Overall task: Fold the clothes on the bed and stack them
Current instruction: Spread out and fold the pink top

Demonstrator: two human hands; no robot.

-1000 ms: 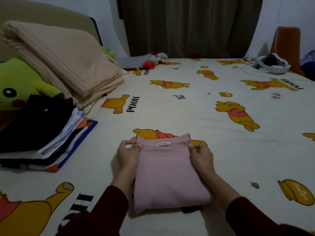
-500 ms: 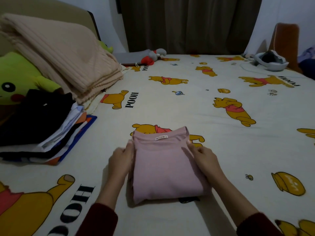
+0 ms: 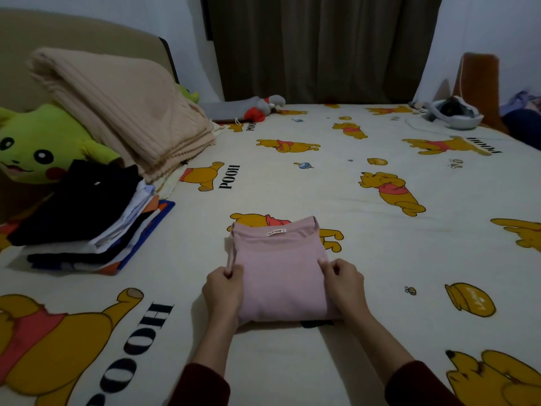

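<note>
Shirt [image 3: 281,271], pink and folded, lay flat on the bed [image 3: 380,230] toward its near edge, collar label facing away. Left hand [image 3: 224,291] gripped its left side, fingers [image 3: 234,272] pinched on the fabric edge; right hand [image 3: 345,285] pressed on its right side, fingers curled over the fold. Farther off, at the bed's left edge, sat a stack [image 3: 85,218] of folded clothes, a beige blanket [image 3: 123,112] behind it.

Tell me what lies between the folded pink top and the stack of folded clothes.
In the head view, only bare Pooh-print bedsheet separates the pink top from the stack to its left.
</note>
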